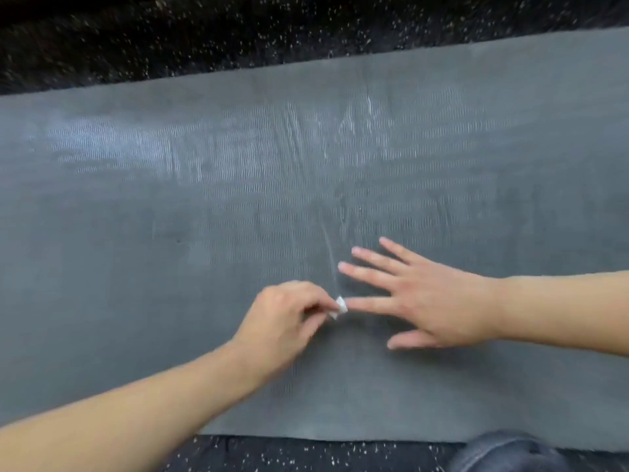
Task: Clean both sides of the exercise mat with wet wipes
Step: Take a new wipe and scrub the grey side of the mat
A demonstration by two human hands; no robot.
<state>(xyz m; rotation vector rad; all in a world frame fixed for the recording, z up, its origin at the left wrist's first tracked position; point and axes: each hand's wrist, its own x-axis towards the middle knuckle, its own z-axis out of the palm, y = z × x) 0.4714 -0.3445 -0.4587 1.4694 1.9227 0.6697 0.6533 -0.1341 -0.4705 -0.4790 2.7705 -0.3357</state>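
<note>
Across nearly the whole frame, edge to edge, lies the grey exercise mat [340, 185], flat on a black speckled floor [170, 39] that shows as a band along the top and a strip along the bottom. Mat surface is textured; a pale sheen sits in the upper left and centre, and a few faint vertical streaks run down toward the middle.

Lower centre: left hand [282, 321] enters from the lower left, fingers curled, thumb and fingertips pinching a small white wad, the wet wipe [341, 306]. Only a small bit of the wipe shows past the fingertips; it sits at or on the mat surface, contact cannot be confirmed because of blur.

Right of centre: right hand [425, 301] enters from the right edge, fingers straight and spread, palm down over the mat. Whether it presses the mat or hovers just above cannot be told. Its index fingertip reaches the wipe, touching or just beside it, so the wipe lies between the two hands.

Bottom right corner: a patch of blue denim [510, 453], part of the person's leg, over the floor strip just below the mat's near edge.
</note>
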